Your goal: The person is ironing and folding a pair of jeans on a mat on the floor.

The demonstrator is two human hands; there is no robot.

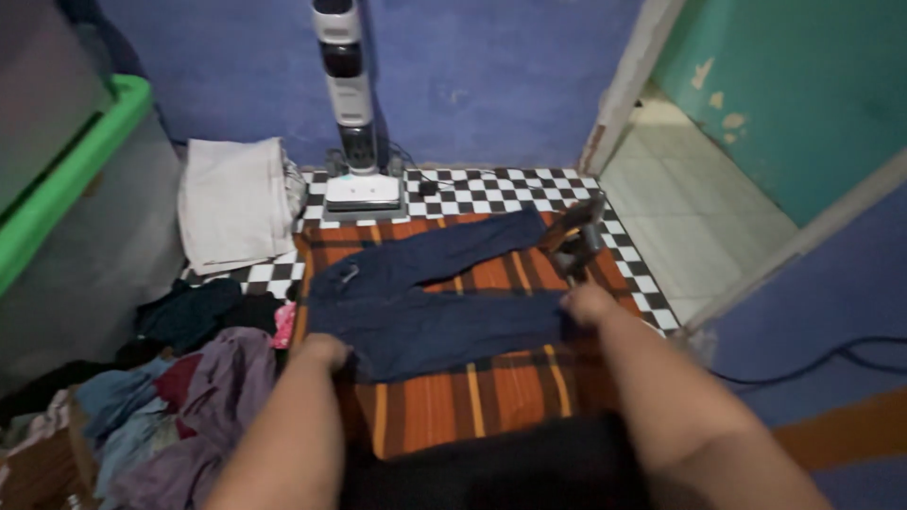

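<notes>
Orange striped blanket [472, 397] spread over checkered floor [491, 189], blue walls, doorway on the right. Dark blue trousers [425, 302] lie flat on the blanket. Left hand [321, 351] presses the waist end, right hand [588, 304] on the leg end — fingers blurred, can't tell if either grips. Upright vacuum [351, 123] by the wall, folded white cloth [231, 203] and clothes pile [170, 397] on the left — pile cut off by frame. Dark object [576, 241] by the right hand unclear.

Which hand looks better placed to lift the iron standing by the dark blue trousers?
Probably the right hand. It rests on the leg end of the dark blue trousers, just below the upright iron on the orange striped cloth. The left hand is at the waist end, far across.
</notes>
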